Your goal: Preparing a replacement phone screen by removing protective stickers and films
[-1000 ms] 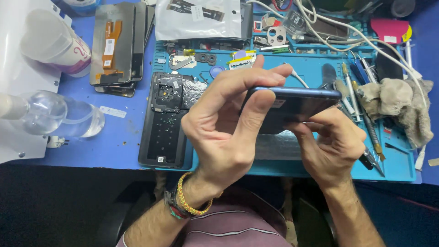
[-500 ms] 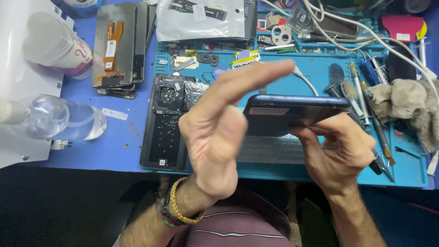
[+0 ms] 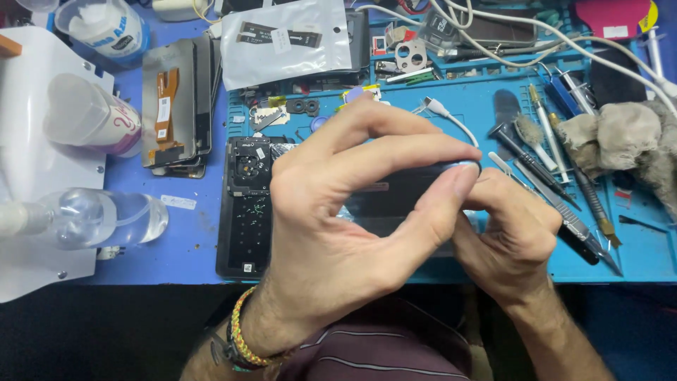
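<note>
A dark smartphone (image 3: 384,201) is held edge-on above the blue work mat (image 3: 486,106), mostly hidden by my hands. My left hand (image 3: 352,226) spans it, thumb and fingers pinching its right end. My right hand (image 3: 511,236) grips the same end from below and the right. Just left of my hands an opened phone body (image 3: 243,212) with exposed camera module lies flat on the mat.
Screwdrivers, a brush and tweezers (image 3: 557,183) lie to the right beside a grey rag (image 3: 627,137). A clear bottle (image 3: 92,219) and a paper cup (image 3: 92,116) lie at left. Display panels (image 3: 176,106), a bagged flex cable (image 3: 285,39) and white cables (image 3: 493,32) crowd the back.
My left hand has closed back over the phone, fingers now pinching its right end. The phone has turned edge-on and dropped lower, and my view has moved closer.
</note>
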